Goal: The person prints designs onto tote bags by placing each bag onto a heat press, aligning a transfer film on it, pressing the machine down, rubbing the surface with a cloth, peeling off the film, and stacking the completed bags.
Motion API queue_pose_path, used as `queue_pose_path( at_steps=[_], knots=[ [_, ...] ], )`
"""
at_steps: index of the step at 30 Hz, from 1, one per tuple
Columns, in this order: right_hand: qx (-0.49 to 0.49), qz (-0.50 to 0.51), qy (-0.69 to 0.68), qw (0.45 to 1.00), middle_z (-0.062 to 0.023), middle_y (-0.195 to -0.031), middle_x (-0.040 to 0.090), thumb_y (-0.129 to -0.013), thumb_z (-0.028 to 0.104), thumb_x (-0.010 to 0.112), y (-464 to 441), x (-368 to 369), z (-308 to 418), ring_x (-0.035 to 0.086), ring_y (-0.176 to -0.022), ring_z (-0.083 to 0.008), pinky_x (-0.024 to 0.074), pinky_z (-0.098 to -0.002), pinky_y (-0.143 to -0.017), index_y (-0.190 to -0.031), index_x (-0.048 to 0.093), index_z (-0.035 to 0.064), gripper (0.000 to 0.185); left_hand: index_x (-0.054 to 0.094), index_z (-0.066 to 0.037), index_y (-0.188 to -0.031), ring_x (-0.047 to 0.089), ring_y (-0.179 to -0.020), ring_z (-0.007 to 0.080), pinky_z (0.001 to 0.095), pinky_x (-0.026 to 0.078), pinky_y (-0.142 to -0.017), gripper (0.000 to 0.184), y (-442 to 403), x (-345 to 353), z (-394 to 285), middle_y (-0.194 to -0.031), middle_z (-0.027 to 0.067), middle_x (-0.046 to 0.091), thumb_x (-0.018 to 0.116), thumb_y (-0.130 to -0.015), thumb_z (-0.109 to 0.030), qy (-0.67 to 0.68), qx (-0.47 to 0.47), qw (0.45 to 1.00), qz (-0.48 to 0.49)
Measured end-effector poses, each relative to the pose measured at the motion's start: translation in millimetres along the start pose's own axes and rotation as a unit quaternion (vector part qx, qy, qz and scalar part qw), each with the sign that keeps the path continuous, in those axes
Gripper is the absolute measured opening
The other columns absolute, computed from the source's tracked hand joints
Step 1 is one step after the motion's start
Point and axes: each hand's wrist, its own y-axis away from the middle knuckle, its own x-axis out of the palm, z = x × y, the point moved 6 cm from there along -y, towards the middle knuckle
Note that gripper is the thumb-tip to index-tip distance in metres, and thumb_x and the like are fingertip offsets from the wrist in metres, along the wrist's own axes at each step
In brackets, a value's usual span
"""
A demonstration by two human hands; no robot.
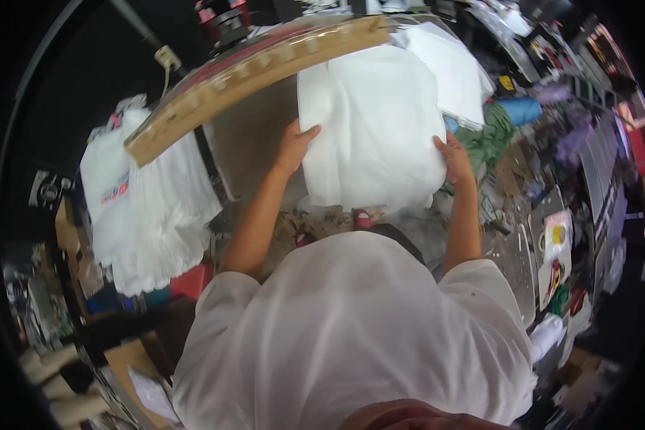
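A large white sheet of soft material hangs in front of my body, held at both side edges. My left hand grips its left edge, with the thumb on top and the fingers hidden behind. On the right edge my right hand is closed in the same way. The sheet's far end lies beside a long brown padded bar. More white sheets lie beyond it at the upper right.
A thick stack of white bags hangs at the left. Green cloth and a blue roll lie at the right, near a cluttered floor. Two red shoes show below the sheet.
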Motion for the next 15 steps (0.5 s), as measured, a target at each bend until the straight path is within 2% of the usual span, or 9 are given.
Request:
queue_pose_path(
  at_steps=[5,7,9,11,12,13,14,15],
  knots=[
    [0.034,0.066,0.062,0.995,-0.0077,-0.109,0.068,-0.094,0.013,0.063,-42.7,69.1,-33.1,0.064,-0.091,-0.0137,0.0506,-0.0276,-0.083,-0.128,0.056,-0.0005,0.037,0.055,0.001,-0.128,0.059,-0.106,0.0154,0.0301,0.047,-0.093,0.039,71.9,-63.6,-20.8,-0.122,0.0101,0.063,0.065,-0.092,-0.011,-0.029,0.029,0.989,-0.141],
    [0.047,0.097,0.077,0.991,-0.0074,-0.107,0.068,-0.093,0.014,0.064,-61.2,99.4,-41.3,0.064,-0.091,-0.0136,0.0504,-0.0274,-0.082,-0.126,0.057,-0.0013,0.037,0.056,0.002,-0.125,0.060,-0.103,0.0159,0.0305,0.048,-0.091,0.039,83.0,-100.6,-8.0,-0.118,0.0097,0.064,0.067,-0.091,-0.014,-0.022,0.024,0.983,-0.179],
    [0.026,0.113,0.122,0.986,-0.0093,-0.105,0.068,-0.091,0.016,0.067,-89.5,132.1,-44.2,0.064,-0.088,-0.0138,0.0513,-0.0283,-0.078,-0.124,0.058,-0.0033,0.039,0.058,0.002,-0.123,0.061,-0.100,0.0163,0.0310,0.049,-0.089,0.039,82.7,-133.9,-9.8,-0.114,0.0094,0.066,0.069,-0.091,-0.017,-0.012,0.019,0.977,-0.211],
    [0.027,0.124,0.155,0.980,-0.0122,-0.102,0.067,-0.088,0.020,0.071,-133.3,156.2,-58.9,0.065,-0.085,-0.0156,0.0525,-0.0302,-0.074,-0.123,0.057,-0.0047,0.045,0.057,0.004,-0.122,0.063,-0.098,0.0173,0.0291,0.053,-0.081,0.045,78.9,-162.8,-16.3,-0.116,0.0126,0.063,0.071,-0.089,-0.024,-0.015,-0.017,0.971,-0.238],
    [-0.031,0.067,0.247,0.966,-0.0135,-0.097,0.067,-0.085,0.025,0.075,-137.5,167.1,-49.4,0.065,-0.081,-0.0175,0.0535,-0.0320,-0.069,-0.123,0.057,-0.0035,0.050,0.057,0.004,-0.122,0.063,-0.098,0.0173,0.0291,0.053,-0.081,0.045,79.7,-177.8,-13.8,-0.116,0.0126,0.063,0.071,-0.089,-0.024,-0.012,-0.022,0.968,-0.248],
    [0.052,0.074,0.284,0.955,-0.0138,-0.095,0.066,-0.082,0.028,0.078,-143.8,176.3,-55.6,0.065,-0.078,-0.0188,0.0536,-0.0328,-0.067,-0.123,0.057,-0.0021,0.055,0.060,0.004,-0.113,0.061,-0.085,0.0159,0.0291,0.052,-0.074,0.044,85.2,-194.9,-6.3,-0.101,0.0093,0.064,0.075,-0.086,-0.028,-0.144,-0.096,0.943,-0.283],
    [0.043,0.082,0.327,0.941,-0.0138,-0.094,0.067,-0.080,0.028,0.079,-151.5,174.0,-69.4,0.064,-0.077,-0.0184,0.0536,-0.0332,-0.066,-0.123,0.056,-0.0015,0.057,0.064,0.003,-0.105,0.060,-0.073,0.0146,0.0292,0.051,-0.066,0.044,95.0,-208.9,0.7,-0.087,0.0060,0.065,0.078,-0.083,-0.032,-0.272,-0.169,0.896,-0.309],
    [0.030,0.090,0.366,0.926,-0.0137,-0.092,0.067,-0.079,0.027,0.081,-155.9,176.6,-78.8,0.064,-0.075,-0.0180,0.0536,-0.0336,-0.065,-0.123,0.055,-0.0010,0.059,0.064,0.003,-0.105,0.060,-0.073,0.0146,0.0292,0.051,-0.066,0.044,106.9,-215.2,10.4,-0.087,0.0060,0.065,0.078,-0.083,-0.032,-0.270,-0.170,0.893,-0.318]
  ],
)
